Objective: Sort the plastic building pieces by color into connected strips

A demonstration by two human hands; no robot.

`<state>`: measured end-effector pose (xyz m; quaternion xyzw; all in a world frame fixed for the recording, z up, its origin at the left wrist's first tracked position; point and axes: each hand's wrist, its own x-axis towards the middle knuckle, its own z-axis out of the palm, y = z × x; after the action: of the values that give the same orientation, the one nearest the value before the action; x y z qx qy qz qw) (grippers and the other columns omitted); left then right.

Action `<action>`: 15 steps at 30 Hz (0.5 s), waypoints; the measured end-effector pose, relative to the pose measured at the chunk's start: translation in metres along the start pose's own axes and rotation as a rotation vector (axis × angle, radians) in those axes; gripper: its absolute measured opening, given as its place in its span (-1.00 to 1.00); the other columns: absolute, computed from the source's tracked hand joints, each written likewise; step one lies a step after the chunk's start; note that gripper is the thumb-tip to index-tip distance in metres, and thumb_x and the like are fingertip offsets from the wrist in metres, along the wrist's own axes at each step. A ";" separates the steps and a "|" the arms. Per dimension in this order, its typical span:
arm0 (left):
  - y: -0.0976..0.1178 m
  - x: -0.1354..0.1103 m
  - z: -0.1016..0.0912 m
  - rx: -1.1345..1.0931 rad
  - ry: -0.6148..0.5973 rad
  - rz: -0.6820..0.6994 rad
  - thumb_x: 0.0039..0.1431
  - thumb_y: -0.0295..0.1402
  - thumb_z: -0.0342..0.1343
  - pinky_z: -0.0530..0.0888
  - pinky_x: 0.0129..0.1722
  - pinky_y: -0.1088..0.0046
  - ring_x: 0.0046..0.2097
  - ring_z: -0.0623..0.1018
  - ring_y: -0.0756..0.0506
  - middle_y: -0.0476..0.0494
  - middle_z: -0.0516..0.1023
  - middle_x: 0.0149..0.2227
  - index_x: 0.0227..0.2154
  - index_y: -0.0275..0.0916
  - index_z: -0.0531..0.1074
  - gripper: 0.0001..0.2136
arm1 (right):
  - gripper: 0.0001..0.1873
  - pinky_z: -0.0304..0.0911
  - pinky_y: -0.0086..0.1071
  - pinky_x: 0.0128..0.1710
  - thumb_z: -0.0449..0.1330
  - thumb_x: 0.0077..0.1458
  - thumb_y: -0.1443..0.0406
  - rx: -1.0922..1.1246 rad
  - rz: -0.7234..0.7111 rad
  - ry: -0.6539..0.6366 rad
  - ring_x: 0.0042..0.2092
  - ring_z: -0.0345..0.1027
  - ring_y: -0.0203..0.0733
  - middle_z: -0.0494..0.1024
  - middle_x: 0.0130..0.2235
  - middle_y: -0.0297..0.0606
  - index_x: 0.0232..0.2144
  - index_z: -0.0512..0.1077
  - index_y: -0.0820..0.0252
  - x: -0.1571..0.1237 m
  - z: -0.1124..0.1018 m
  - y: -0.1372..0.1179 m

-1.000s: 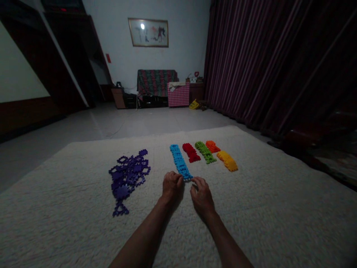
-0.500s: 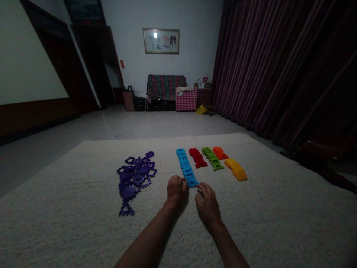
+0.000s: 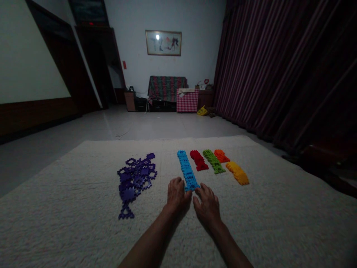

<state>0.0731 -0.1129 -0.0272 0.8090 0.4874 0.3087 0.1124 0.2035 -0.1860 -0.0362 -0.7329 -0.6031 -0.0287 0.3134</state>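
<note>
A long overlapping row of light blue interlocking plastic pieces (image 3: 186, 169) with notched edges lies on the pale mat, stretching away from me. My left hand (image 3: 176, 192) is at its near left corner, with fingers bent and the thumb against the end blue piece (image 3: 192, 187). On the other side, my right hand (image 3: 208, 203) touches the near right corner with its fingertips, its thumb apart from the fingers. To the right lie similar groups in red (image 3: 198, 160), green (image 3: 213, 161), orange (image 3: 221, 155) and yellow (image 3: 237, 172).
Purple pieces (image 3: 136, 180) lie in a loose, spread-out heap left of my hands. The pale mat (image 3: 83, 208) covers the foreground, with tiled floor (image 3: 161, 124) beyond. A dark curtain (image 3: 248, 67) hangs at the right, and cloth-covered furniture (image 3: 167, 88) stands by the far wall.
My hands have come slightly closer together around the near end of the blue row, where the end piece now looks wider. The view has shifted a little; the other colour groups stay put.
</note>
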 end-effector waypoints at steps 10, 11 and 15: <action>-0.004 0.009 0.002 -0.023 -0.056 0.029 0.03 -0.27 0.14 0.28 0.06 0.19 0.02 0.37 -0.24 -0.22 0.45 -0.02 -0.21 -0.19 0.49 -0.76 | -0.75 0.20 -0.07 0.10 0.10 0.04 0.32 0.179 -0.046 0.069 0.14 0.28 0.01 0.42 0.10 -0.02 -0.19 0.42 0.18 0.022 0.011 0.011; -0.004 0.010 0.001 -0.027 -0.068 0.032 0.03 -0.27 0.14 0.28 0.07 0.19 0.02 0.37 -0.25 -0.21 0.45 -0.03 -0.21 -0.18 0.49 -0.76 | -0.66 0.21 -0.08 0.10 0.11 0.02 0.33 0.201 -0.038 0.078 0.14 0.29 0.01 0.43 0.09 -0.01 -0.10 0.39 0.20 0.025 0.014 0.013; -0.003 0.013 -0.002 -0.026 -0.107 0.047 0.05 -0.25 0.12 0.25 0.10 0.17 0.06 0.35 -0.26 -0.21 0.45 -0.02 -0.19 -0.15 0.47 -0.74 | -0.45 0.14 -0.07 0.15 0.09 0.01 0.36 0.190 -0.071 0.023 0.12 0.30 -0.02 0.47 0.06 -0.05 0.10 0.27 0.20 0.034 0.024 0.018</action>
<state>0.0741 -0.1006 -0.0221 0.8340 0.4576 0.2738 0.1417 0.2214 -0.1460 -0.0487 -0.6779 -0.6249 0.0091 0.3871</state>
